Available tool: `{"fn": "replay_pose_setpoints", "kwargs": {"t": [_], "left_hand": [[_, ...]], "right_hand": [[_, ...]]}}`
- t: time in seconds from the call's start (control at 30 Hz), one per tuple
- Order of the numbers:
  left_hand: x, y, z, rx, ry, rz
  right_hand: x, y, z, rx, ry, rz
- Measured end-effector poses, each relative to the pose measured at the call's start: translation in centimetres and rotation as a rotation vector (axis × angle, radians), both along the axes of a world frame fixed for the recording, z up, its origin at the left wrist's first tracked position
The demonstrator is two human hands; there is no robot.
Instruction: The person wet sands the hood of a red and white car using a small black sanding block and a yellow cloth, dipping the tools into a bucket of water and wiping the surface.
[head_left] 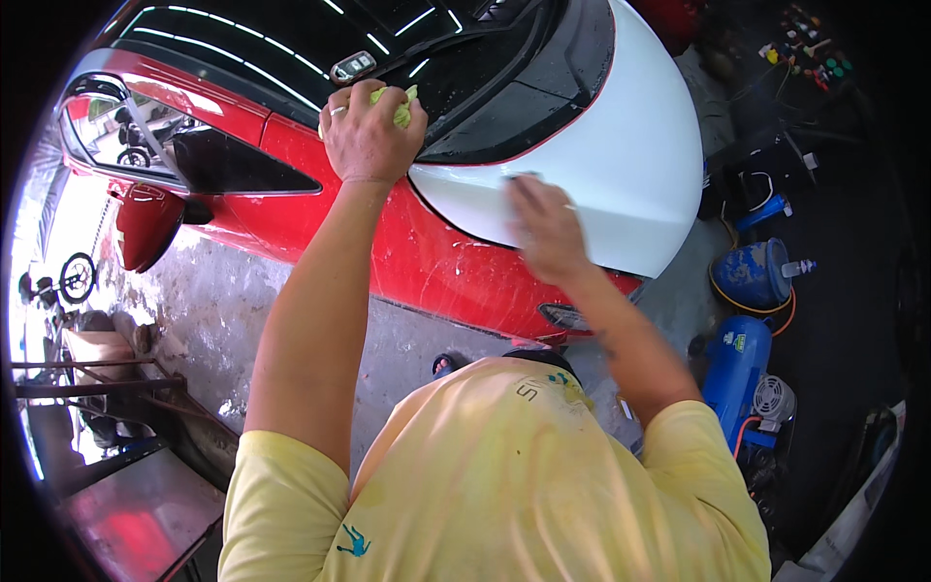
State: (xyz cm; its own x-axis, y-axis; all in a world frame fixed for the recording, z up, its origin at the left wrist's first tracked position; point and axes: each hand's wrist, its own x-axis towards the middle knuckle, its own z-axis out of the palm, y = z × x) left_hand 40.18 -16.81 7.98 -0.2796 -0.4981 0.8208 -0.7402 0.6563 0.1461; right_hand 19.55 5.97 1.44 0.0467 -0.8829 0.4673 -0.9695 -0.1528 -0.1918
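My left hand (372, 141) is closed around a crumpled yellow-green cloth (404, 109) and rests at the edge of a car's dark windshield (242, 44), by the red front fender (436, 267). Out over the white hood (645, 145), my right hand (555, 233) is blurred by motion. Something small and dark (524, 177) shows at its fingertips, too smeared to name. Beyond my left hand, a small dark oval device with a light rim (352, 66) lies on the windshield. Pale streaks and drops mark the red paint.
The red side mirror (148, 225) juts out at left, above a wet concrete floor (233, 301). A metal frame stand (107, 383) is at lower left. To the right are a blue bucket (752, 274), a blue air compressor (734, 364) and an orange hose (787, 315).
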Motion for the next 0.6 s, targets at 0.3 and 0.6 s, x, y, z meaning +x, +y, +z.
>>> {"fn": "replay_pose_setpoints", "kwargs": {"t": [0.3,0.6], "left_hand": [[-0.9,0.4,0.0,0.063,-0.043,0.032],[-2.2,1.8,1.0,0.076,-0.073,0.051]], "right_hand": [[4.9,-2.2,-1.2,-0.109,-0.103,-0.209],[-20.5,10.0,-7.6,0.141,-0.113,-0.687]]}}
